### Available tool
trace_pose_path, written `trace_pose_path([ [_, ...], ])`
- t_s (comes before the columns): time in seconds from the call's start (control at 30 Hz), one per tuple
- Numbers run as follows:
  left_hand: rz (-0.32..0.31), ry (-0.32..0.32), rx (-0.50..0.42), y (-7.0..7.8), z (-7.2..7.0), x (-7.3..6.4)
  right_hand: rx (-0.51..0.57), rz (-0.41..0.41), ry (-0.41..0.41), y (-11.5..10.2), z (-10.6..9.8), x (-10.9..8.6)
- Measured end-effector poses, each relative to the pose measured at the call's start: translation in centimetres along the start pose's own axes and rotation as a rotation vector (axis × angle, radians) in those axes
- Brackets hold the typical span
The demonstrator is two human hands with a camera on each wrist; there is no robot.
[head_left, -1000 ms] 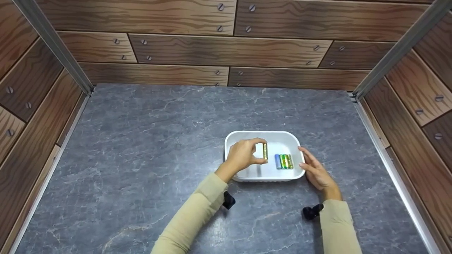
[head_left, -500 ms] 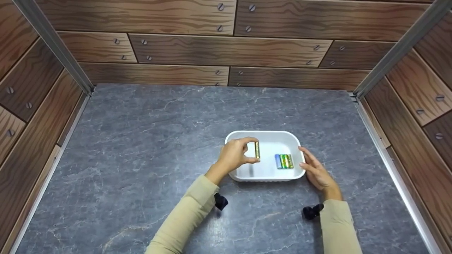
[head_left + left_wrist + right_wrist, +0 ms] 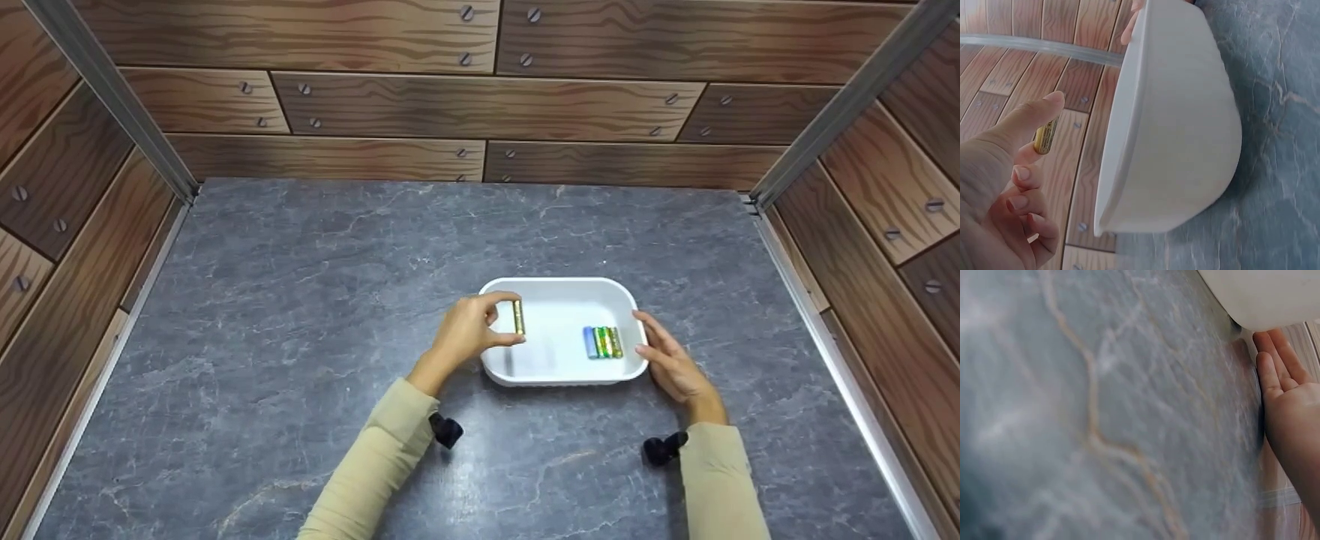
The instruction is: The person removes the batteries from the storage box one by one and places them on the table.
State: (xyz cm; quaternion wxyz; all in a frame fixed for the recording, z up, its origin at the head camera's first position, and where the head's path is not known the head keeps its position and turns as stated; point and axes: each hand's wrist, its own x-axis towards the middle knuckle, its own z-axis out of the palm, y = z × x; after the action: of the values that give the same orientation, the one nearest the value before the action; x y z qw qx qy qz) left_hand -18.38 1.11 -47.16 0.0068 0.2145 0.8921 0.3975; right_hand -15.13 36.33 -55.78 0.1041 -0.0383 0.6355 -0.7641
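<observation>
Between thumb and index finger, my left hand [image 3: 463, 328] pinches a slim gold battery [image 3: 518, 318] by its two ends. The battery is held over the left part of a white plastic tub [image 3: 551, 366]. In the left wrist view the gold battery [image 3: 1045, 136] shows beside the tub's rim, with the other fingers loosely curled. My right hand [image 3: 675, 367] holds the tub's right side, thumb and index fingertips over the rim; the right wrist view shows other fingers against its outside. Inside the tub, toward the right, lie several batteries [image 3: 603, 343] side by side, one blue, others green and gold.
The tub stands on a grey marbled tabletop [image 3: 322, 300]. Wood-patterned panels [image 3: 480, 105] rise at the back and both sides, with metal rails [image 3: 847, 105] at the corners. A black wrist camera [image 3: 446, 430] sits under each sleeve.
My left hand has moved left with the gold battery, from above the tub's middle to near its left side. The right hand, tub and batteries inside it stay in place.
</observation>
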Motion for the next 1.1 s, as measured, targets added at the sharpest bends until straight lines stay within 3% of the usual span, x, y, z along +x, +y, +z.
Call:
trace_pose_path([
  [0.37,-0.054,-0.011,-0.034,-2.0,-1.6,-1.1,0.018,-0.034,-0.028,0.3,0.0,0.0],
  [0.73,-0.094,0.019,-0.057,-4.0,-3.4,-2.2,0.004,-0.032,-0.011,0.2,0.0,0.1],
  [1.1,-0.124,-0.007,-0.080,-6.2,-3.4,-2.6,-0.029,-0.008,0.016,0.1,0.1,0.1],
])
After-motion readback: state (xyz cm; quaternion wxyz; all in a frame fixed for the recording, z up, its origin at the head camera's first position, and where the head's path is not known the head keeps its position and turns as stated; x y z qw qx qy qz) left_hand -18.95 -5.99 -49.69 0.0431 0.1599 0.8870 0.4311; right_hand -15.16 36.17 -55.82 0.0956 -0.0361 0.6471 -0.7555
